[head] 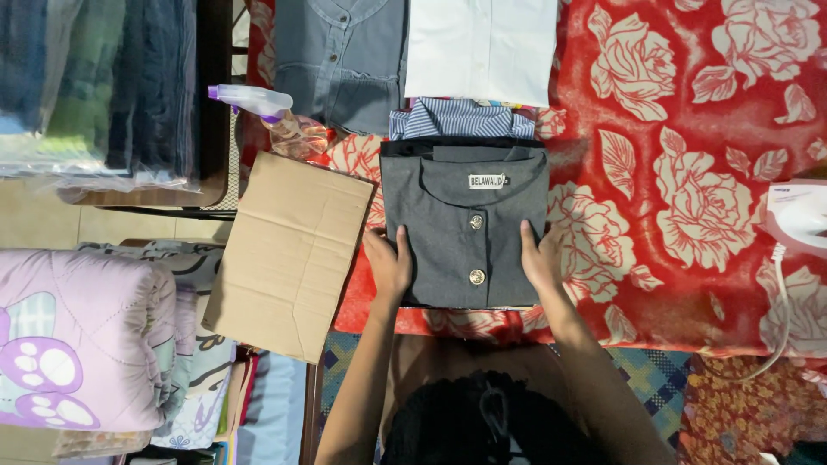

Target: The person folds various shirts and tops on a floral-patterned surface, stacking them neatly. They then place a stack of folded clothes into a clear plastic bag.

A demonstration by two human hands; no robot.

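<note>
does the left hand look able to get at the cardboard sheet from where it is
Probably yes: the left hand rests on the folded grey shirt's left edge, and the cardboard sheet lies right beside it, uncovered, with nothing between.

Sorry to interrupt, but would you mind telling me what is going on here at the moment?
A person is handling a folded dark grey shirt with buttons, lying on a red cloth with a rose pattern. The left hand presses its left edge and the right hand its right edge. More folded garments lie just beyond it: a striped shirt, a white shirt and a grey-blue shirt. A flat piece of cardboard lies to the left, with a spray bottle above it, and an iron sits at the right edge.
</note>
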